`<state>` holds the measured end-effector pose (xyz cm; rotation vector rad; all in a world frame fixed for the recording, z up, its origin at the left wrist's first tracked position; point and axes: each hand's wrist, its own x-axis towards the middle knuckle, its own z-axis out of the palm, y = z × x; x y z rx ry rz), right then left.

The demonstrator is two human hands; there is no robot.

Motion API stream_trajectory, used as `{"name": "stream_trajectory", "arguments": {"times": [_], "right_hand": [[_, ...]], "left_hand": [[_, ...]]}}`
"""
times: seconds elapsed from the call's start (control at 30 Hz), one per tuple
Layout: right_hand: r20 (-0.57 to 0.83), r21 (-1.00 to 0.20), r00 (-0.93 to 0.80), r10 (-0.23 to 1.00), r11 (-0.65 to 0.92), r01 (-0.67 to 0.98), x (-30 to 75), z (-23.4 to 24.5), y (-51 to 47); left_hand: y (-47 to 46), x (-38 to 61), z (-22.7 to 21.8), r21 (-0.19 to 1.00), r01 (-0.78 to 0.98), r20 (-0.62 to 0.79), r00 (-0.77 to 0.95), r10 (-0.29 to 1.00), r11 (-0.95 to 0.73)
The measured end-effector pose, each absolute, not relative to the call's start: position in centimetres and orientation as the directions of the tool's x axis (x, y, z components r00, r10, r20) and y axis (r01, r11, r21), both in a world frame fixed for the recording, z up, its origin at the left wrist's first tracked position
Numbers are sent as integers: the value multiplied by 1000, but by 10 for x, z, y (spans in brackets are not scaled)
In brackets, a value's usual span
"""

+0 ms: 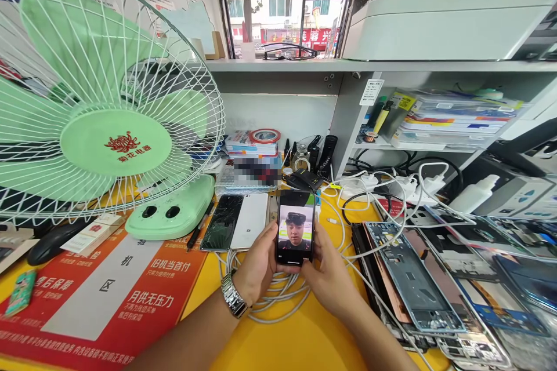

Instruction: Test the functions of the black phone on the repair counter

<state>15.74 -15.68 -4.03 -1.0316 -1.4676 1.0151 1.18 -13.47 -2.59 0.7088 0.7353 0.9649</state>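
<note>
You've got the smartphone point(295, 227) up in both hands, screen facing you, showing a person's head & shoulders. L hand point(260, 264) wraps the lower L edge, R hand point(328, 275) is on the R edge: both grips closed on the phone, fingers against its sides, nothing else held. Phone's above the yellow table point(278, 348), right over a loose coil of white cables point(274, 295). Silver metal wristwatch point(234, 295) on your L wrist. Just past the L hand, a black phone point(221, 223) & a white phone point(250, 220) lie flat, side by side. On your R, stripped phone frames point(413, 278) w/ white cables across them. Far L, green electric fan point(108, 127) on the table, red printed mat point(96, 295) by its base. Up top R, white printer point(448, 26) on a shelf.
</note>
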Motion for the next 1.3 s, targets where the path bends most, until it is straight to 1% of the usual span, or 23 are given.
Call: {"name": "stream_trajectory", "arguments": {"times": [0.63,1.13,1.3], "right_hand": [[251,-966,-155,955,258,26,160,-36,-157],[246,-964,-164,955,259,59,161,-40,-157],[244,-966,-166,955,255,44,161,-37,-157]], "left_hand": [[-134,12,-23,805,-454,-220,369,903,382],[-134,10,-26,790,-484,-196,382,903,376],[-134,9,-27,833,-429,-181,386,905,349]]}}
